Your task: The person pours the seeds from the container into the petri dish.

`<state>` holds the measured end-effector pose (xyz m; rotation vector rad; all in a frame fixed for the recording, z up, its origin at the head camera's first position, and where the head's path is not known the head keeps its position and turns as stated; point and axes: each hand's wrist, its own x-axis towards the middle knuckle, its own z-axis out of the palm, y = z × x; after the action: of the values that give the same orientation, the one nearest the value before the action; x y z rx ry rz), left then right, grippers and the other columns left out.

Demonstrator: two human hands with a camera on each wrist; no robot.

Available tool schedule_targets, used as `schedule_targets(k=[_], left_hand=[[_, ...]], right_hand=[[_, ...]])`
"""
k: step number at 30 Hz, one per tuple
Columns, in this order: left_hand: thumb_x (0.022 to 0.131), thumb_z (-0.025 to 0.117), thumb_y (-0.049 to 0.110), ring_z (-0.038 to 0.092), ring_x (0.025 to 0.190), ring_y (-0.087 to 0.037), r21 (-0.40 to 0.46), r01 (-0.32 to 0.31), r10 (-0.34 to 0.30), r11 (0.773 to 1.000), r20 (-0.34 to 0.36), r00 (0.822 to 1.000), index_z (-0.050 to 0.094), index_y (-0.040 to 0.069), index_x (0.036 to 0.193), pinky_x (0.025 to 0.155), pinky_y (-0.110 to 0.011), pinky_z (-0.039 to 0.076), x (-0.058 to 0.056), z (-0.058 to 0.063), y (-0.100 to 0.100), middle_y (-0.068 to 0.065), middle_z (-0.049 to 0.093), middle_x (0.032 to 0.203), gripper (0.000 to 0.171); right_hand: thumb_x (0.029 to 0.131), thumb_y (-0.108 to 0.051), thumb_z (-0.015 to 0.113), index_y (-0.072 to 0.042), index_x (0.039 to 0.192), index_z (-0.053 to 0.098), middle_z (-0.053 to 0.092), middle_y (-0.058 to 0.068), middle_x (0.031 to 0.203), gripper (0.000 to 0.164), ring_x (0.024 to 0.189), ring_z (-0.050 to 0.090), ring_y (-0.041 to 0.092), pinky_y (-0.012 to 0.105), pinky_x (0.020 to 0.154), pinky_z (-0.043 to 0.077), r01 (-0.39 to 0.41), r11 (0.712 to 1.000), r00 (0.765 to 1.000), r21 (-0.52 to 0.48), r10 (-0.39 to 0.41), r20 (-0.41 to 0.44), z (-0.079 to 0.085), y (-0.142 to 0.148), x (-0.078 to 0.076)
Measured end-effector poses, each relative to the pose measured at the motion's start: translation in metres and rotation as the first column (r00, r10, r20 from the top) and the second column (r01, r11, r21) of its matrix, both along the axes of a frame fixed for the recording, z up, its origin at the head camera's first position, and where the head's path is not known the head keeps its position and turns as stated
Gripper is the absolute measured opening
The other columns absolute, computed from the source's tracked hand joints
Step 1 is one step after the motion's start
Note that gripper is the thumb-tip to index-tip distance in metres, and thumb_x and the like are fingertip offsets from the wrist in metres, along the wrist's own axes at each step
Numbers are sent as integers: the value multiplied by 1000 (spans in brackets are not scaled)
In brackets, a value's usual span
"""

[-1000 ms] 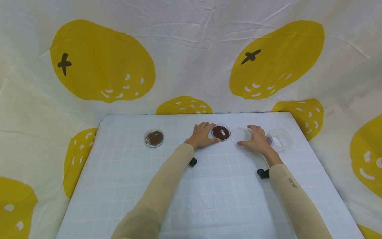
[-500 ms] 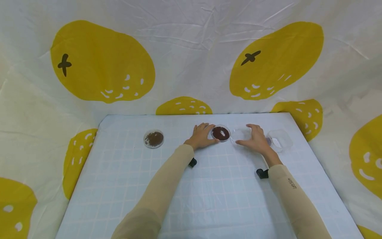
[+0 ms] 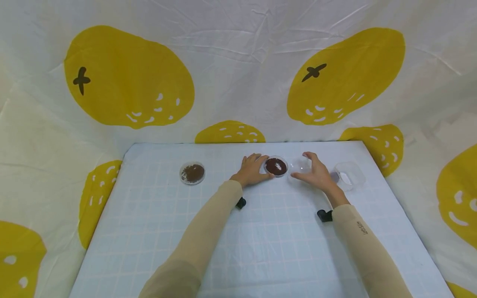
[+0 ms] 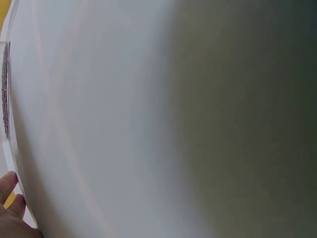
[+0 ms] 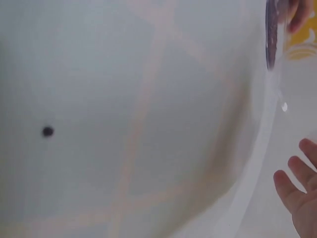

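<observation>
My left hand point(image 3: 252, 170) lies at the left side of a clear round petri dish point(image 3: 276, 166) filled with dark brown powder. Its thumb is at the near rim and its index finger at the far rim. Just right of that dish, my right hand point(image 3: 316, 174) holds a clear round lid point(image 3: 300, 165) between thumb and fingers, slightly tilted. The lid's left edge comes close to the dish. In the right wrist view, spread fingers point(image 5: 286, 191) show at the lower right; the brown-filled dish stands on edge-on view at the upper right.
Farther left stands another petri dish point(image 3: 192, 173) with brown powder and white specks. A clear plastic box point(image 3: 350, 176) sits right of my right hand, with a white piece inside. The table point(image 3: 261, 248) has a pale checked cover and meets a lemon-print curtain point(image 3: 238, 82) behind.
My right hand has shifted slightly left with the clear lid, which now looks more tilted and nearer the dish. My left hand and both brown-filled dishes have stayed in place.
</observation>
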<state>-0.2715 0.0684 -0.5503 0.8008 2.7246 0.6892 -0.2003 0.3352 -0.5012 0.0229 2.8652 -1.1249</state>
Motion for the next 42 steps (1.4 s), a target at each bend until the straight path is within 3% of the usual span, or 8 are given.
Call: schedule_targets(k=[11,22,31,42], left_hand=[[84,57,77,18,149,-24,-2,5,-5,1000,-11,1000,35,28,156,119,-53,3,0,1,0,-7,29,160,90],[86,61,71,18,149,-26,-11,3,-3,1000,-11,1000,35,27,156,119,-54,4,0,3,0,-8,29,160,87],[86,59,73,19,149,-24,-32,-5,5,999,-14,1000,35,27,156,119,-53,5,3,7,1,-7,30,160,87],[86,60,72,19,149,-26,-5,2,-2,1000,-14,1000,35,26,156,119,-54,5,1,3,0,-8,30,160,87]], right_hand=[[75,-39,89,-5,153,29,40,19,152,104,138,38,40,57,109,34,-68,993,991,-96,56,-121,-5,-10,-4],[76,-28,90,-8,155,29,36,24,150,102,128,47,48,57,103,42,-118,968,986,-223,88,-139,-7,-24,-9],[79,-25,88,-7,156,27,35,25,149,100,127,48,48,57,105,40,-156,964,981,-217,125,-148,-8,-34,-12],[80,-31,87,-8,156,26,34,21,152,101,130,45,44,58,102,42,-159,973,980,-166,136,-144,-6,-39,-13]])
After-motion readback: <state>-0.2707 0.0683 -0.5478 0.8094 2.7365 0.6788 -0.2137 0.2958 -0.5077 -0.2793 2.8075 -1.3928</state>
